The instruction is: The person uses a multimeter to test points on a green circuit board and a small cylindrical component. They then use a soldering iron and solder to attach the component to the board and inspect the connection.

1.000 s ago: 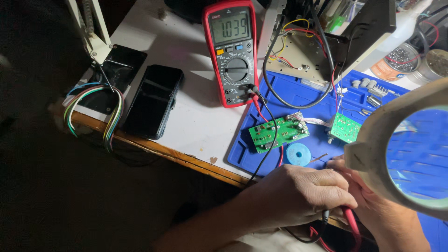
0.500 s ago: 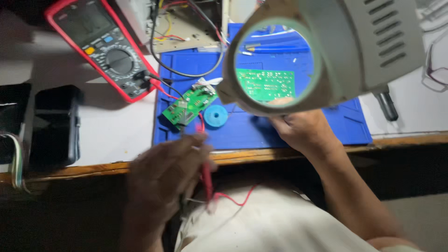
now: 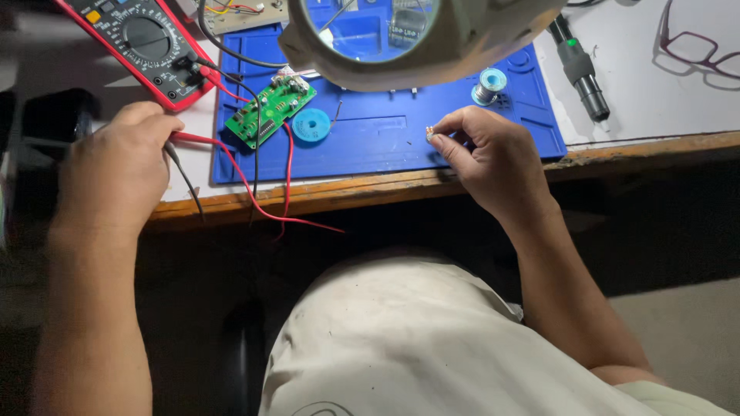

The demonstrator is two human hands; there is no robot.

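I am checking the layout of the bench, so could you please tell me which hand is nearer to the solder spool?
Right. The right hand lies just below the solder spool on the blue mat; the left hand is far across, beside the multimeter.

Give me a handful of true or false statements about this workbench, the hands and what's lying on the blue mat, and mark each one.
1. The left hand grips the red probe lead. True.
2. The right hand pinches a small component at its fingertips. True.
3. The green circuit board lies on the bare white tabletop. False: it lies on the blue mat.
4. The multimeter has a yellow casing. False: its casing is red.
5. A pair of glasses lies on the white surface at the far right. True.
6. The magnifier lamp lies flat beside the mat. False: it hangs above the mat.
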